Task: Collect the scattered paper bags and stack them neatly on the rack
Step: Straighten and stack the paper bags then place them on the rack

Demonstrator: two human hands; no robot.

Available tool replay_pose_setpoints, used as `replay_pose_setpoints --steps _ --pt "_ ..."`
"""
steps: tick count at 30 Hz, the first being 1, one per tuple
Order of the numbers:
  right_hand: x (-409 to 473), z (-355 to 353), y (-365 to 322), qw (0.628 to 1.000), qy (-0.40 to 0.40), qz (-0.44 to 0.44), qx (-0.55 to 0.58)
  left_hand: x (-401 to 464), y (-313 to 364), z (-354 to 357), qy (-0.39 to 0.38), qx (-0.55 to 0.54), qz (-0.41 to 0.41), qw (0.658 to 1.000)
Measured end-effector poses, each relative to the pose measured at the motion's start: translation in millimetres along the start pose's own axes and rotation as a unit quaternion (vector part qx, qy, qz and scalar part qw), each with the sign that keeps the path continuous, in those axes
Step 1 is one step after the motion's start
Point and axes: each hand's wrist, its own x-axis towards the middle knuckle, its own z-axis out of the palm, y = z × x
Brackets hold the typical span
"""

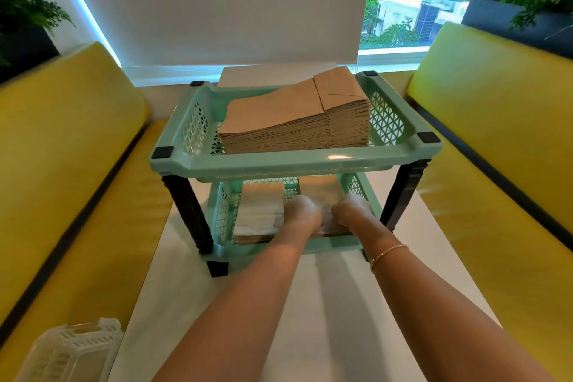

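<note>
Under both hands (327,214), brown bags (319,192)

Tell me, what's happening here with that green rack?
A person is filling a two-tier green rack with paper bags. Both hands, left hand and right hand, reach into the lower tier and hold a brown stack of bags there. A white stack sits beside it, and a big brown stack fills the top tier.

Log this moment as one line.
stage: stacking lower tier | left hand: on brown paper bag stack | right hand: same stack | mint-green plastic two-tier rack: top holds paper bags
</note>
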Motion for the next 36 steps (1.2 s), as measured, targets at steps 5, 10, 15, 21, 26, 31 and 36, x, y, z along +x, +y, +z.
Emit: replay_pose_setpoints --steps 5,10,15,21,26,31,36 --pt "-7 1 -2 1.0 0.007 -0.001 -0.029 -5 -4 -3 0.005 0.012 0.015 1.0" --pt "-18 -6 -16 0.996 0.053 -0.073 0.02 -9 -13 -39 0.039 -0.046 0.06 0.996" --pt "-44 8 -54 0.982 -0.008 -0.18 0.063 5 -50 -78 0.075 -0.051 -0.033 0.995" --pt "-64 42 -81 0.98 -0.12 -0.16 -0.021 4 -70 -66 -0.025 0.03 -0.021 0.999" --pt "-54 49 -84 0.973 -0.119 -0.162 -0.114 9 -69 -67 -0.031 -0.046 -0.04 0.998" --pt "-45 53 -86 0.958 -0.123 -0.173 -0.195 14 -67 -66 -0.033 -0.042 -0.054 0.997" --pt "-43 53 -87 0.965 -0.149 -0.148 -0.159 18 -66 -67 -0.078 -0.058 -0.061 0.993"
